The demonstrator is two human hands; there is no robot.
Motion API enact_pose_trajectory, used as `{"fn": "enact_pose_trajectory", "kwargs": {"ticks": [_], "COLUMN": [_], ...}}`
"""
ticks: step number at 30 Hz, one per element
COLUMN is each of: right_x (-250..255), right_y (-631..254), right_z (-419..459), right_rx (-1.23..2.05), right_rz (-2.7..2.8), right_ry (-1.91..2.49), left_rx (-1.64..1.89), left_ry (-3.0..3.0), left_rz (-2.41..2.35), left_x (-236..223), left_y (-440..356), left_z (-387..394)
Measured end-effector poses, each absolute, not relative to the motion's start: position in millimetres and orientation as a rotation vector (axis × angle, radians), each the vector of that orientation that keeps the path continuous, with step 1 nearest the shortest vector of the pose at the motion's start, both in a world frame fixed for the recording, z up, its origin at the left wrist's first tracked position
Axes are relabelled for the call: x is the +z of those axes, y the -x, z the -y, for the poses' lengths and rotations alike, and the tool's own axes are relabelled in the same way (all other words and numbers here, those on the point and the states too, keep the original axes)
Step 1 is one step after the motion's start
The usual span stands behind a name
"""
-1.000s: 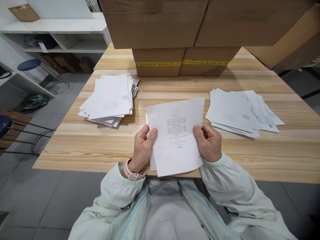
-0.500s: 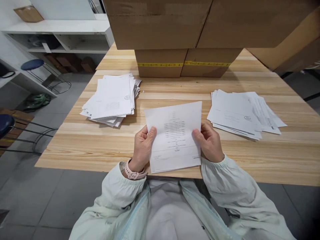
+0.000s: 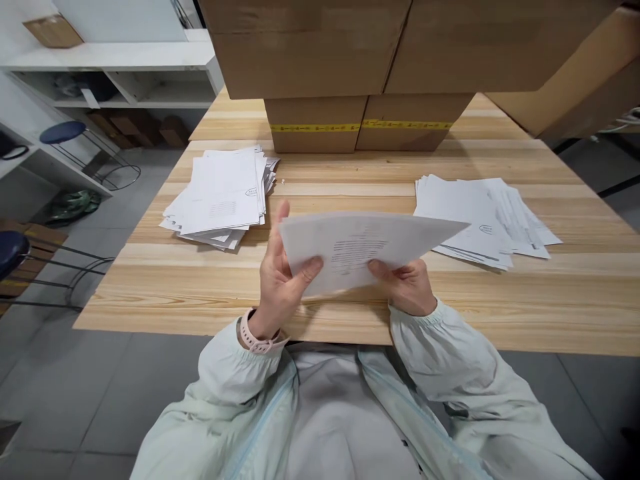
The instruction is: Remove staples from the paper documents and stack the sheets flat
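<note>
Between my two hands is a printed sheet of paper [image 3: 357, 250], tilted up off the table and slightly blurred; whether more sheets lie behind it I cannot tell. My left hand [image 3: 285, 277] grips its left side, thumb on the printed face, one finger rising past the edge. My right hand [image 3: 406, 283] pinches the lower right part, its thumb on the face and the fingers mostly hidden behind. A loose paper stack [image 3: 223, 193] lies on the table to the left. Another fanned paper stack [image 3: 470, 207] lies to the right, partly covered by the held sheet's corner.
Large cardboard boxes [image 3: 315, 47] are stacked at the back of the wooden table [image 3: 165, 293], the lower ones banded with yellow tape. Left of the table stand a blue-topped stool [image 3: 65, 131] and a white shelf [image 3: 125, 57]. Another cardboard box [image 3: 575, 87] is at the back right.
The sheet has been raised and tipped from facing me to a flatter angle, its right corner swinging out to the right. My right hand has moved left along it; a left finger has lifted.
</note>
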State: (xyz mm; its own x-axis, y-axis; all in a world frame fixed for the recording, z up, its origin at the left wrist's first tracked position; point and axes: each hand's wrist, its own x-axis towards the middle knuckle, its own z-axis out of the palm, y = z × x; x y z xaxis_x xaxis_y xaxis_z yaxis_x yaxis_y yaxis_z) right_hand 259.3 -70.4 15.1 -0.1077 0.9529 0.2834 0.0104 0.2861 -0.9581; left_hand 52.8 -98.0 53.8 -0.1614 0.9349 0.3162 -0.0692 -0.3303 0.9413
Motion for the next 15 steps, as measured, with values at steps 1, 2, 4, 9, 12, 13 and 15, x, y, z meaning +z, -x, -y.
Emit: {"fn": "enact_pose_trajectory", "kwargs": {"ticks": [1,2,4,9,12,13,15], "right_x": [18.7,22.2,26.8,13.9,2.6,0.8,0.2], "right_y": [-257.3,-255.6,-253.2,-253.4,-255.6,-256.3,-257.2], "right_z": [71.8,73.4,76.4,80.7,83.0,83.9,85.4], "right_rx": [0.983,0.937,0.898,1.001,1.033,1.03,1.028], "right_rz": [1.394,1.377,1.365,1.292,1.293,1.291,1.282], "right_ry": [0.935,0.92,0.903,0.922,0.945,0.948,0.952], "left_rx": [1.618,1.631,1.647,1.579,1.537,1.528,1.52], "left_ry": [-1.323,-1.35,-1.401,-1.386,-1.38,-1.384,-1.398], "left_rz": [-1.082,-1.089,-1.09,-1.098,-1.117,-1.119,-1.099], "left_x": [61.7,68.6,76.6,60.8,49.0,47.5,47.5], "left_y": [-51.8,-50.9,-49.6,-51.3,-55.3,-56.9,-59.9], "left_z": [100.3,102.4,105.9,107.8,108.6,109.1,110.2]}}
